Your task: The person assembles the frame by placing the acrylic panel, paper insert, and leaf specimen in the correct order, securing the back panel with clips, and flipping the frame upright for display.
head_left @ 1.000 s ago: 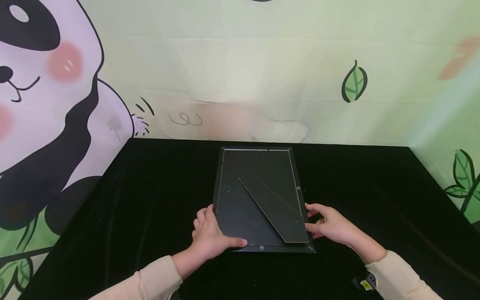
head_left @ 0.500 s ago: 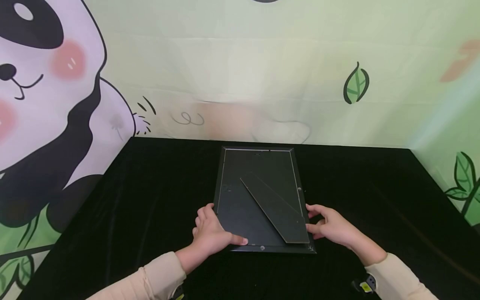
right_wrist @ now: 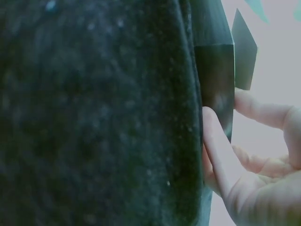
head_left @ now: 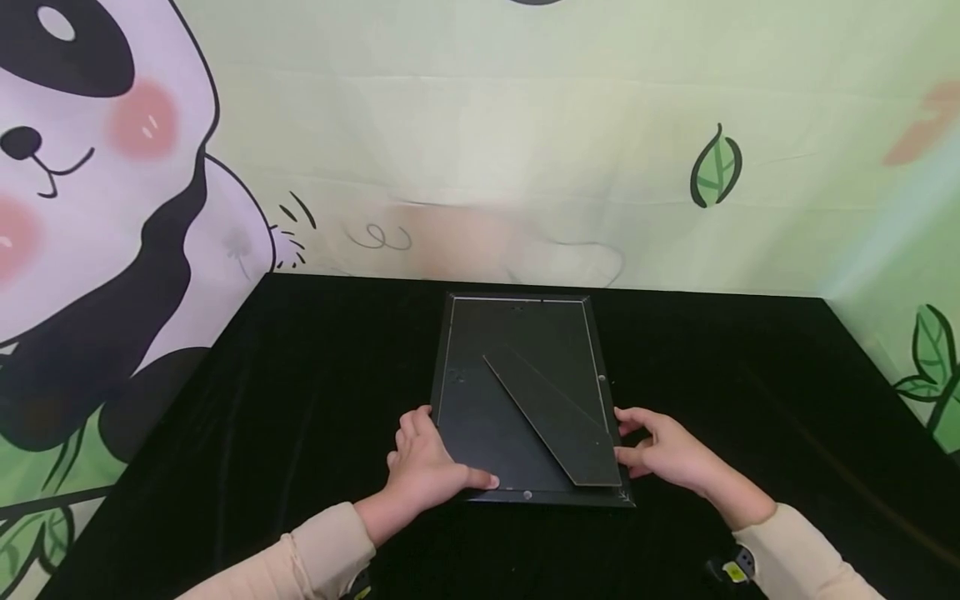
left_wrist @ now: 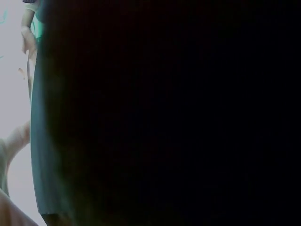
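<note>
Head view: soft light, brightest on the backdrop (head_left: 450, 133) beyond the grip; black cloth (head_left: 337, 350) around it swallows detail, faint sheen on the picture frame (head_left: 487, 433). Left wrist view: mostly black, left edge blown out. Right wrist view: hazy, overexposed behind the grip.

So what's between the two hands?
A black frame, with a stand slanting across its back, lies between the left hand and the right hand. The head view shows it.
</note>
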`<state>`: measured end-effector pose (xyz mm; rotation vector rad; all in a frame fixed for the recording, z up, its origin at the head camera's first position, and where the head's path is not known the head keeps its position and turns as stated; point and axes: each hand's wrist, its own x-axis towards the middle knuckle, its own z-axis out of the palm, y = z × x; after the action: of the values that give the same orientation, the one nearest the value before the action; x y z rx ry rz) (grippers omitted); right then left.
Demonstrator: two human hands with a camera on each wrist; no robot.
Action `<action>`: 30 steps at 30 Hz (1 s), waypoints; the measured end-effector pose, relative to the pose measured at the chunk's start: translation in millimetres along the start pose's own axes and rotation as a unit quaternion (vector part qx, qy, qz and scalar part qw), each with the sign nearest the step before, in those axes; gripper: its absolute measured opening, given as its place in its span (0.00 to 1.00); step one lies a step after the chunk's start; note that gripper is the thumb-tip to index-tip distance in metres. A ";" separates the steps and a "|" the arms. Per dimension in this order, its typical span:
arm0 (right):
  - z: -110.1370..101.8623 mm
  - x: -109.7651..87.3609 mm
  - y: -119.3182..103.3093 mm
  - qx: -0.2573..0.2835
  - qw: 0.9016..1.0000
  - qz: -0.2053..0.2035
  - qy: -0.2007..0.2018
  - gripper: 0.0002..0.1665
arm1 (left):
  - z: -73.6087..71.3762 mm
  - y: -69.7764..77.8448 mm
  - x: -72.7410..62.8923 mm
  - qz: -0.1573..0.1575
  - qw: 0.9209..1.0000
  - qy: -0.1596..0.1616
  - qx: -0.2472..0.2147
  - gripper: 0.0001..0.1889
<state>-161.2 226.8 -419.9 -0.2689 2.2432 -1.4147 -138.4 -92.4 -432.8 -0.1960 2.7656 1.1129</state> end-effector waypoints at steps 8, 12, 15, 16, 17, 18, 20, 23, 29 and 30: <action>-7.9 6.8 2.1 0.002 1.000 0.008 0.001 0.34 | -5.0 -3.3 4.1 0.011 0.999 -0.042 0.000 0.66; -12.8 10.6 2.1 0.014 1.000 0.008 -0.017 0.34 | -10.1 -6.2 6.8 0.013 0.998 -0.068 -0.006 0.66; -15.5 13.5 2.7 0.021 0.999 0.013 -0.021 0.34 | -13.8 -8.9 7.8 0.020 0.996 -0.085 -0.010 0.67; -16.1 14.5 3.0 0.023 0.999 0.014 -0.022 0.35 | -15.0 -9.9 7.9 0.023 0.996 -0.090 -0.013 0.68; -16.7 15.6 3.4 0.025 0.999 0.015 -0.023 0.35 | -16.3 -11.1 8.1 0.029 0.995 -0.096 -0.019 0.68; -17.1 16.7 3.9 0.028 0.999 0.017 -0.024 0.35 | -17.9 -12.3 7.9 0.034 0.994 -0.102 -0.026 0.68; -17.9 18.8 4.7 0.033 0.999 0.020 -0.027 0.35 | -20.7 -14.7 8.3 0.044 0.991 -0.116 -0.048 0.68; -19.0 21.4 5.1 0.036 0.999 0.024 -0.030 0.35 | -25.6 -17.5 8.8 0.052 0.986 -0.139 -0.076 0.68; -21.4 23.6 5.1 0.027 0.999 0.024 -0.037 0.34 | -28.8 -19.5 9.3 0.062 0.982 -0.149 -0.097 0.68; -21.5 23.7 5.4 0.025 0.999 0.023 -0.037 0.34 | -28.5 -19.5 9.3 0.063 0.982 -0.149 -0.099 0.68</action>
<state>-191.8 236.8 -423.8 -0.2484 2.1379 -1.4126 -146.7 -126.7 -427.4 0.1174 2.4333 1.3270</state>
